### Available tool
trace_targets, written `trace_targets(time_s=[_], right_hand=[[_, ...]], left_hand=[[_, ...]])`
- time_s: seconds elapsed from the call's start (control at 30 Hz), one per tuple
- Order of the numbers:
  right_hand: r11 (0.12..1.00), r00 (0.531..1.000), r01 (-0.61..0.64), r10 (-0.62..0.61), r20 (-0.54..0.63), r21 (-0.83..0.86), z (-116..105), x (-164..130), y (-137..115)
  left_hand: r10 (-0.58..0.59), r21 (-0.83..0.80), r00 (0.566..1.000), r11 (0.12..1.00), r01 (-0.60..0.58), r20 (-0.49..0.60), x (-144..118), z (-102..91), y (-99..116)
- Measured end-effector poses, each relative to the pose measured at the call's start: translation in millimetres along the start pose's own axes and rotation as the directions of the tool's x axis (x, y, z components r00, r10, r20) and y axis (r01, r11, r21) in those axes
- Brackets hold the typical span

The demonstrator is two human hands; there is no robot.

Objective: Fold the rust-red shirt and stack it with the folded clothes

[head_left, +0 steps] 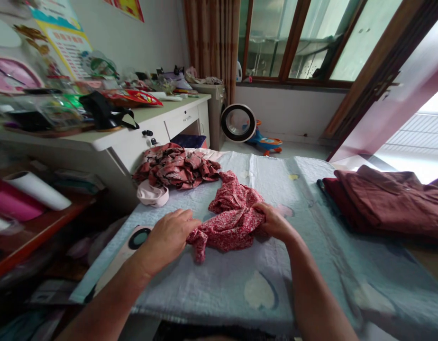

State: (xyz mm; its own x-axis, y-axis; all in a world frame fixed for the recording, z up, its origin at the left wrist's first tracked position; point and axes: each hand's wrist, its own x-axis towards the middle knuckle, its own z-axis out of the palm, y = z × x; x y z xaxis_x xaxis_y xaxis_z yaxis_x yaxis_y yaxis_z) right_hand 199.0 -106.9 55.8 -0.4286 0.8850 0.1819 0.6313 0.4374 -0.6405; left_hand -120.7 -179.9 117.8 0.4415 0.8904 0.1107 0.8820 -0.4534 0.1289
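A red floral cloth point(233, 218) is bunched up mid-bed point(311, 189), gripped at both ends: left hand point(167, 239) fingers clenched on one corner, right hand point(274, 221) fingers on the other. Maroon clothes point(389, 199) are stacked alongside.

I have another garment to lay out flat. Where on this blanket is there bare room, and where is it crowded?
Bare blanket lies near the front edge, between the forearms and below the red cloth. Another free strip runs between that cloth and the maroon stack. The far left corner is crowded: a dark floral heap and a pink cap. Left hand and right hand grip the cloth.
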Motion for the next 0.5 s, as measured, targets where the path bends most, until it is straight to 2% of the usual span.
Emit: trace_targets(time_s=[0.1,0.17,0.33,0.43,0.5], right_hand=[[0.999,0.999,0.043,-0.043,0.002,-0.011,-4.6,2.8,-9.3],[0.997,0.996,0.073,-0.075,-0.055,-0.022,-13.6,2.0,-16.2],[0.994,0.961,0.103,-0.110,-0.253,-0.044,-58.7,-21.4,-26.4],[0.997,0.906,0.068,-0.070,-0.418,-0.020,-83.4,-46.9,-21.2],[0.999,0.857,-0.005,-0.020,-0.515,-0.048,-89.7,-62.8,-12.4]], left_hand=[[0.002,0.029,0.999,1.000,0.000,-0.054,-2.2,2.1,-8.2],[0.039,-0.019,0.998,0.999,-0.039,-0.043,-0.4,6.5,-7.4],[0.126,-0.221,0.990,0.969,-0.110,0.061,4.2,15.3,8.8],[0.169,-0.325,0.978,0.938,-0.120,0.126,5.9,16.7,17.2],[0.175,-0.381,0.971,0.919,-0.102,0.162,8.1,18.0,20.7]])
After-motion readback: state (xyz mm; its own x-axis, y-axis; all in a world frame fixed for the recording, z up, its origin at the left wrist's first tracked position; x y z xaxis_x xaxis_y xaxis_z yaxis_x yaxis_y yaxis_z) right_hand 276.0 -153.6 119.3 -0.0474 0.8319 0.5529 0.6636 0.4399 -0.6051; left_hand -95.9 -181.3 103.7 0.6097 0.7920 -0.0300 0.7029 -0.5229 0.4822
